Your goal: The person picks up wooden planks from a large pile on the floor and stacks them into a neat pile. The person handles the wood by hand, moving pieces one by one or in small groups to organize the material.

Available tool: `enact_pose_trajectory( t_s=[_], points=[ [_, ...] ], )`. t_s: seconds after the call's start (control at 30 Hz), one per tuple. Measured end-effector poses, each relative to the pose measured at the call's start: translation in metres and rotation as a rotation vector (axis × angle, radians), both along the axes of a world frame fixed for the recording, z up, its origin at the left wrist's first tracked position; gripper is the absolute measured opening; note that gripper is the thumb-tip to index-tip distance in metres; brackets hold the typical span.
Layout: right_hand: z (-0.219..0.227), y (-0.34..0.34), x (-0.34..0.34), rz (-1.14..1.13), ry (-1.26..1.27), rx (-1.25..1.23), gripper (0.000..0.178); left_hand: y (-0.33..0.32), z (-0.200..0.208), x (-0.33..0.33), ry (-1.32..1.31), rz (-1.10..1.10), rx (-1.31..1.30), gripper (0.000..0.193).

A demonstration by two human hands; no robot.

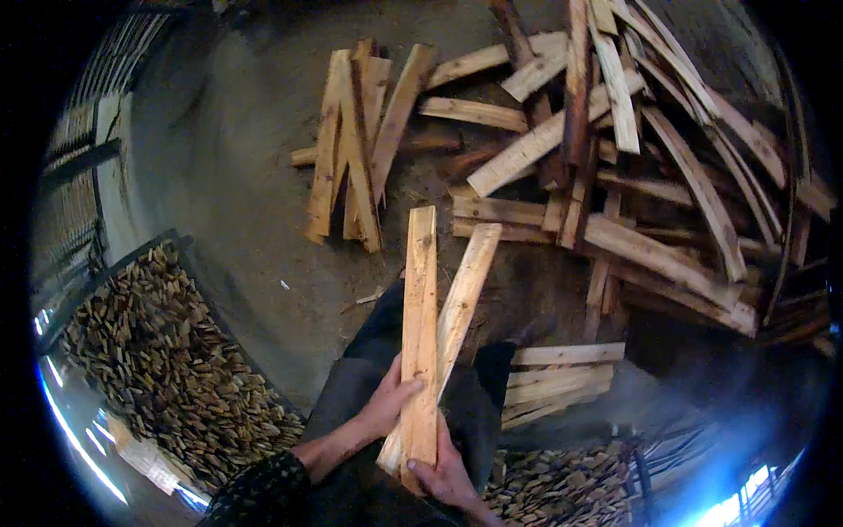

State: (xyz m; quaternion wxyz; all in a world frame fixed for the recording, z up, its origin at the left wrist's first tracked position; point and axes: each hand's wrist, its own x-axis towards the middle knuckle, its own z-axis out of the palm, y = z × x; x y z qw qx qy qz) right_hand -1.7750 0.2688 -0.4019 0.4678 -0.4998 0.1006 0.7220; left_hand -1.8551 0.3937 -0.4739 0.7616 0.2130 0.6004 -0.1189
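Observation:
Two wooden boards cross over my lap, near ends low and far ends pointing away from me. The upper wooden board [421, 299] lies over the other board [467, 290], which slants to the right. My left hand [392, 400] grips the upper board's left edge around its middle, thumb on top. Close to the near end, my right hand [445, 470] holds the same board from the right, thumb on its face. Fingers of both hands are partly hidden under the boards, so I cannot tell how firmly the lower one is held.
A loose heap of long boards [667, 255] spreads across the right and far right. Several boards [329, 145] lie crossed on the floor ahead. Small wood pieces [176, 369] fill a bin at left, more [562, 483] lie at lower right. Short boards [562, 378] are stacked beside my right leg.

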Motion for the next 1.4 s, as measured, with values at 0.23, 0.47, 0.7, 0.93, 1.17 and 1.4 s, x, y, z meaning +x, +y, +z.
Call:
enact_pose_trajectory(
  t_s=[0.23,0.47,0.7,0.93,1.17,1.4],
  points=[
    [-0.010,0.055,-0.001,0.005,-0.089,0.186,0.077,0.051,0.019,0.007,-0.012,-0.022,0.279,0.071],
    [-0.116,0.138,-0.002,0.146,-0.437,0.320,0.061,0.165,-0.074,0.025,-0.140,-0.289,0.664,0.071],
    [-0.214,0.079,0.060,0.176,-0.800,-0.087,0.049,0.240,-0.207,0.005,0.153,-0.772,1.003,0.055],
    [-0.291,-0.024,0.244,-0.043,-1.215,-0.507,0.043,0.142,-0.205,0.174,-0.230,-0.864,0.868,0.053],
    [-0.295,0.009,0.375,0.186,-1.976,-0.214,0.050,0.067,-0.256,0.298,-0.307,-1.169,1.411,0.071],
    [-0.324,-0.006,0.440,0.142,-1.293,-0.351,0.042,0.101,-0.306,0.381,-0.210,-0.935,1.375,0.052]
  ],
)
